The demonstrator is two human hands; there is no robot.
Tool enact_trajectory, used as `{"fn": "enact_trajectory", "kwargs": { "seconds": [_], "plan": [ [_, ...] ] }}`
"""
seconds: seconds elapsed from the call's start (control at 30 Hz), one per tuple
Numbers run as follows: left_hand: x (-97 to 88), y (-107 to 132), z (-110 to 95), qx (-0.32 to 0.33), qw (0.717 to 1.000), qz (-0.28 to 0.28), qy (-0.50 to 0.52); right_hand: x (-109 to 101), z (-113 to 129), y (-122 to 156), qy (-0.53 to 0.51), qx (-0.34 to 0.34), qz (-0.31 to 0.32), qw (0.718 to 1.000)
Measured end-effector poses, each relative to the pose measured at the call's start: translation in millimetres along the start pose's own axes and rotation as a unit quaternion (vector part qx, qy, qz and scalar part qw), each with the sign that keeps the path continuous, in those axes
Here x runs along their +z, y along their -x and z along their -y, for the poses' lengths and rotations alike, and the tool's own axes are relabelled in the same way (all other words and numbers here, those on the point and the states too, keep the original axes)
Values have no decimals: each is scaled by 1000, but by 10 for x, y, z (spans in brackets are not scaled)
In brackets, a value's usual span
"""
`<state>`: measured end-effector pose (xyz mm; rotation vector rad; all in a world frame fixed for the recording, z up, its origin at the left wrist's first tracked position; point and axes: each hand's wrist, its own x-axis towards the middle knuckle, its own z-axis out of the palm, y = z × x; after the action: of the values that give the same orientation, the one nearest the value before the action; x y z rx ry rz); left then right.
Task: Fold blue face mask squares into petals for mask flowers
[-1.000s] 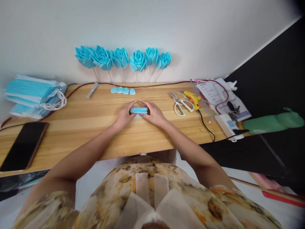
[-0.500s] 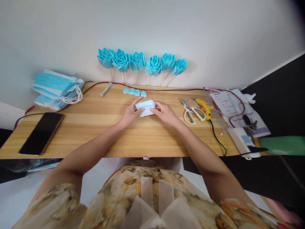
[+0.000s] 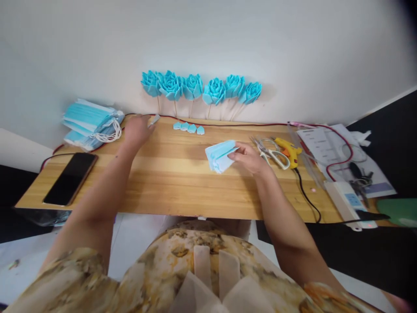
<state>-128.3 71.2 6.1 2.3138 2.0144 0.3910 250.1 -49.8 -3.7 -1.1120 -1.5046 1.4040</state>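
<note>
My right hand [image 3: 250, 157] pinches a folded light-blue face mask [image 3: 220, 155] and holds it just above the wooden table [image 3: 182, 187], right of centre. My left hand [image 3: 136, 128] is stretched out to the far left of the table and rests by a small bundle of grey wire strips [image 3: 154, 120]; its fingers are blurred, and I cannot tell whether they hold the strips. Several small blue folded petals [image 3: 189, 127] lie in a row near the wall.
Several blue mask roses on sticks [image 3: 200, 88] lean against the wall. A stack of face masks [image 3: 91, 123] and a black phone [image 3: 70, 178] lie at the left. Scissors [image 3: 270, 150], a yellow glue gun [image 3: 288, 151], papers [image 3: 325, 143] and a power strip [image 3: 345, 198] lie at the right.
My left hand has let go of the folded mask and moved away to the far left, to the wire strips. My right hand alone holds the mask, shifted a little right.
</note>
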Motion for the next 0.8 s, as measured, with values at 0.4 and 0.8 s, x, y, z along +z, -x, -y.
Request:
{"fn": "enact_trajectory", "kwargs": {
  "seconds": [0.4, 0.8],
  "plan": [
    [162, 16, 102, -89, 994, 5, -57, 1, 69, 66, -14, -18, -5, 1000],
    [109, 237, 180, -79, 996, 5, -34, 72, 141, 89, -16, -6, 28, 999]
  ]
}}
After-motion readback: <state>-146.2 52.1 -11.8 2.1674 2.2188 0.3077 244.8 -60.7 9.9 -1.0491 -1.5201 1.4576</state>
